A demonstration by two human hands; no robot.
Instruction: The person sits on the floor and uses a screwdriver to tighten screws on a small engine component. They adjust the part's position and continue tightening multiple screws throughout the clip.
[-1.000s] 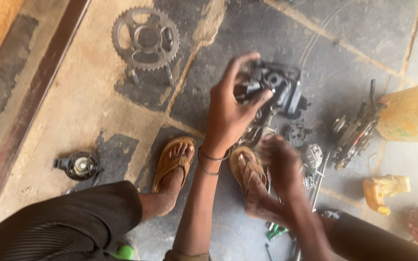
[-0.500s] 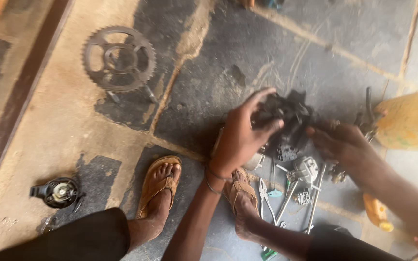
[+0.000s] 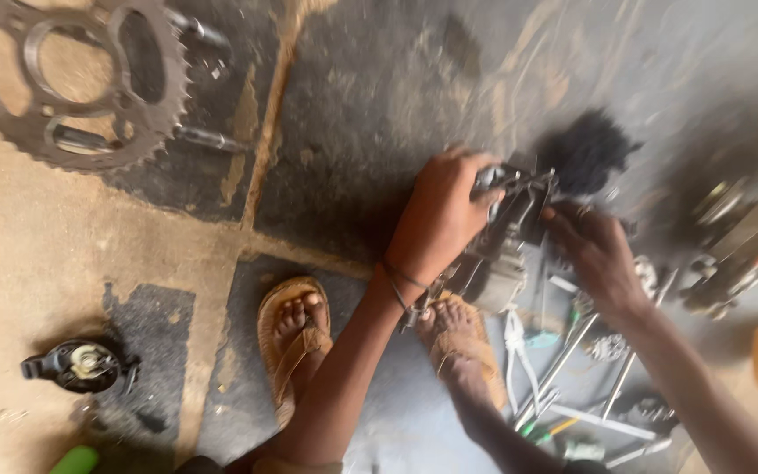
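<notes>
A rough concrete floor (image 3: 63, 237) is seen, sandy tan to the left of the hands and stained dark with oil (image 3: 370, 132) above and around them — a pale crack is traced between both zones. Soft daylight is cast evenly.

Sprocket (image 3: 72, 83) left of engine part (image 3: 506, 241)

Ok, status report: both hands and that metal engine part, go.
Left hand gripping the grey engine part. Right hand on its far side. Loose tools underneath, sandalled foot close by.
</notes>
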